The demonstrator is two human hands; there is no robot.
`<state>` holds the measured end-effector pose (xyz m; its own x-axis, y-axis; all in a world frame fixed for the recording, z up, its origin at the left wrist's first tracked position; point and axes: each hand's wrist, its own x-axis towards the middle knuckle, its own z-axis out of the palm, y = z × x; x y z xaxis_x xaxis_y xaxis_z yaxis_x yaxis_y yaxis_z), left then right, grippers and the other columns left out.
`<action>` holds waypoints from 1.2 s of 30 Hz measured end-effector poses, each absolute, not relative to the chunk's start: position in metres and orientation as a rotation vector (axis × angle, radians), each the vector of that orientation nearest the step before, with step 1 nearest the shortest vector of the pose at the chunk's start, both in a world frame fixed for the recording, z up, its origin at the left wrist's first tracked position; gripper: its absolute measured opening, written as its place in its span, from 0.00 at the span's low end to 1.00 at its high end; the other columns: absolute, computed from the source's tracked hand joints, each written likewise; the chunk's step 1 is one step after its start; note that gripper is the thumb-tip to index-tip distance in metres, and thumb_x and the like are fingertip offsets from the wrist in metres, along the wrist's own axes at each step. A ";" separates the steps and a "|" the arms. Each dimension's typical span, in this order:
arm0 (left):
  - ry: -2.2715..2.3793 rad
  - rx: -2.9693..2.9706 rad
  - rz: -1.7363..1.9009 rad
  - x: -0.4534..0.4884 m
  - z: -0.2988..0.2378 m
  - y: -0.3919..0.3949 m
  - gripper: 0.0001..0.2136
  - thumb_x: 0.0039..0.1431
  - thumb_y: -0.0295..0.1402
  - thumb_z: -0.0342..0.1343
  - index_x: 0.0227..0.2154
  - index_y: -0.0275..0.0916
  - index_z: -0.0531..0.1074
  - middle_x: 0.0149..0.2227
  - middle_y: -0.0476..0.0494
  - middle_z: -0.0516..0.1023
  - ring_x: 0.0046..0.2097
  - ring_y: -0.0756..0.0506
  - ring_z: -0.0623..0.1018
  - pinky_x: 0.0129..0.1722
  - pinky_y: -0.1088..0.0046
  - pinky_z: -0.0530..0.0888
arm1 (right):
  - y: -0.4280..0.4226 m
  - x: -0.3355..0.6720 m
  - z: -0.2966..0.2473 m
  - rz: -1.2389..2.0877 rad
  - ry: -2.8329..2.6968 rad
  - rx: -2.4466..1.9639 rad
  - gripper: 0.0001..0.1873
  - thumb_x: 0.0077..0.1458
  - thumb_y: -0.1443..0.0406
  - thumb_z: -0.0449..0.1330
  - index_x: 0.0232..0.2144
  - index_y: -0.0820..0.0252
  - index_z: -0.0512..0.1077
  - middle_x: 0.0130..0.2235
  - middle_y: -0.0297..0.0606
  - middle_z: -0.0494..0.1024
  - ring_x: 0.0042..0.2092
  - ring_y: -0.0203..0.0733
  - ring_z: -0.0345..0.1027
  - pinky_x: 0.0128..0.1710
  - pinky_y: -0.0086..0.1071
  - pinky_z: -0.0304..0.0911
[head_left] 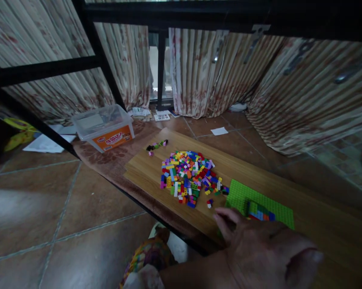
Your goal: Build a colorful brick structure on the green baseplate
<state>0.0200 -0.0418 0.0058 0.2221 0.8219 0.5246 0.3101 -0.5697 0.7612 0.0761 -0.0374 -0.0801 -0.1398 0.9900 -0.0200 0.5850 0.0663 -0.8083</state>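
Hand (pixel 259 247): in your head view it fills the lower right, over the near part of the green baseplate (pixel 238 190); you cannot be told from this whether it is your left or your right, nor whether the other lies overlapped with it.
Fingers (pixel 229 213): at 10 o'clock on that hand, two of yours bend with their tips close together, just beside the plate; whether they grip anything, I cannot tell.
Small brick cluster (pixel 210 203): near your fingertips at 10 o'clock, apart from them.
Pile of bricks (pixel 188 172): farther off between 10 and 11 o'clock, loose and many-coloured on the wooden board (pixel 241 158).
Built bricks (pixel 260 212): at 12 o'clock, on the baseplate, partly hidden by your hand.
Storage box (pixel 111 134): well off at 10 o'clock, clear plastic with an orange label.
Brickwork: you seem to be handling bricks between pile and plate; picking or placing, I cannot say.
Pinch: taking a brick would call for parted tips closing on one piece; setting one would call for aligned studs and a steadied plate.
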 end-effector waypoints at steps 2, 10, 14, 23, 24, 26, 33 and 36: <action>0.988 2.001 1.349 0.016 0.009 -0.040 0.09 0.59 0.33 0.50 0.32 0.40 0.75 0.28 0.49 0.80 0.30 0.50 0.78 0.40 0.72 0.73 | -0.033 0.067 -0.080 0.841 -1.832 -1.495 0.08 0.53 0.56 0.59 0.35 0.48 0.75 0.34 0.35 0.76 0.34 0.42 0.71 0.32 0.34 0.67; 0.933 1.830 1.436 0.012 0.012 -0.035 0.13 0.62 0.32 0.44 0.32 0.35 0.74 0.24 0.47 0.77 0.27 0.52 0.76 0.29 0.80 0.72 | -0.026 0.022 -0.081 0.417 -2.115 -1.246 0.09 0.57 0.63 0.57 0.38 0.54 0.76 0.37 0.39 0.75 0.40 0.42 0.70 0.39 0.34 0.66; 0.926 1.780 1.442 0.007 0.014 -0.034 0.14 0.63 0.31 0.44 0.32 0.33 0.74 0.25 0.47 0.76 0.29 0.52 0.77 0.31 0.81 0.72 | -0.023 0.019 -0.085 0.327 -2.214 -1.271 0.09 0.58 0.63 0.57 0.40 0.54 0.75 0.37 0.39 0.74 0.40 0.43 0.68 0.39 0.34 0.64; 0.947 1.741 1.414 0.002 0.014 -0.032 0.11 0.62 0.30 0.46 0.33 0.33 0.74 0.27 0.46 0.77 0.29 0.53 0.76 0.31 0.81 0.72 | -0.019 0.031 -0.095 0.142 -2.191 -1.273 0.09 0.62 0.64 0.53 0.37 0.56 0.74 0.35 0.38 0.73 0.38 0.40 0.67 0.35 0.31 0.60; 0.956 1.738 1.412 0.002 0.014 -0.032 0.11 0.62 0.30 0.47 0.33 0.32 0.74 0.28 0.46 0.77 0.30 0.53 0.76 0.31 0.81 0.72 | -0.019 0.032 -0.094 0.146 -2.197 -1.267 0.09 0.61 0.64 0.54 0.37 0.56 0.74 0.35 0.37 0.73 0.38 0.40 0.67 0.35 0.31 0.59; 0.962 1.739 1.410 0.002 0.014 -0.032 0.11 0.62 0.29 0.47 0.33 0.32 0.74 0.28 0.46 0.78 0.30 0.53 0.76 0.32 0.81 0.72 | -0.018 0.034 -0.094 0.162 -2.211 -1.258 0.08 0.60 0.61 0.56 0.37 0.56 0.74 0.34 0.37 0.73 0.37 0.41 0.67 0.35 0.31 0.59; 0.944 1.739 1.394 0.007 0.011 -0.032 0.11 0.61 0.29 0.48 0.34 0.32 0.75 0.29 0.44 0.78 0.31 0.52 0.77 0.32 0.81 0.72 | -0.018 0.030 -0.092 0.147 -2.167 -1.371 0.08 0.59 0.59 0.57 0.34 0.54 0.75 0.31 0.37 0.72 0.36 0.42 0.67 0.34 0.33 0.57; 0.948 1.730 1.397 0.009 0.009 -0.031 0.10 0.61 0.28 0.48 0.34 0.32 0.74 0.30 0.44 0.79 0.31 0.52 0.77 0.32 0.80 0.72 | -0.018 0.026 -0.091 0.115 -2.172 -1.401 0.07 0.58 0.62 0.56 0.33 0.55 0.75 0.31 0.37 0.72 0.36 0.42 0.66 0.34 0.33 0.57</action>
<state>0.0089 -0.0309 0.0088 0.1467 0.8739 0.4634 0.1078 -0.4798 0.8707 0.0264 -0.0177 -0.0905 -0.3078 0.8645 0.3974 0.8175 0.4540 -0.3545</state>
